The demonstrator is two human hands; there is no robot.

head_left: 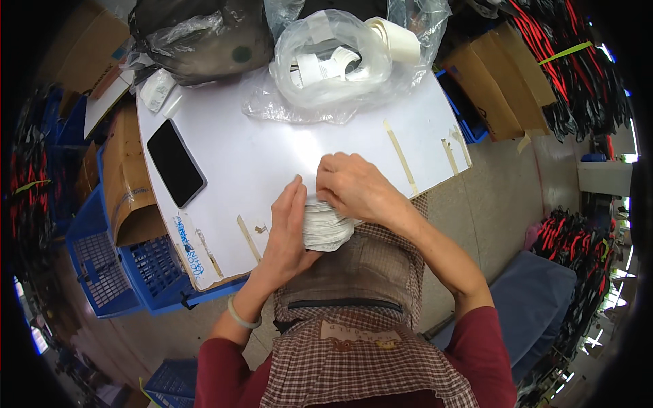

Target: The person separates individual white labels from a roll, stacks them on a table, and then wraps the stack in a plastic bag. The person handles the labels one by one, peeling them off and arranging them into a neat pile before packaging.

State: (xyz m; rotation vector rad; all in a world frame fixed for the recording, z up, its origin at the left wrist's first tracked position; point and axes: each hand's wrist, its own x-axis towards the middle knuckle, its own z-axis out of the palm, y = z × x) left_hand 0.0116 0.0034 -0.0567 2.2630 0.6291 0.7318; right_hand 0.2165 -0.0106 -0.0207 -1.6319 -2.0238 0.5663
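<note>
A thick stack of white paper labels (328, 228) rests at the near edge of the white table (272, 146), above my checked apron. My left hand (287, 224) cups the stack's left side, fingers upright against it. Over the top of the stack lies my right hand (350, 187), fingers curled onto the upper sheets. Both hands grip the same stack. A pale green bangle (241, 316) sits on my left wrist.
A black phone (175, 163) lies on the table's left. Clear plastic bags with white label rolls (337, 58) and a dark bagged bundle (201, 37) stand at the back. Blue crates (115, 262) and cardboard boxes (507, 81) flank the table. Black-and-red gloves hang right.
</note>
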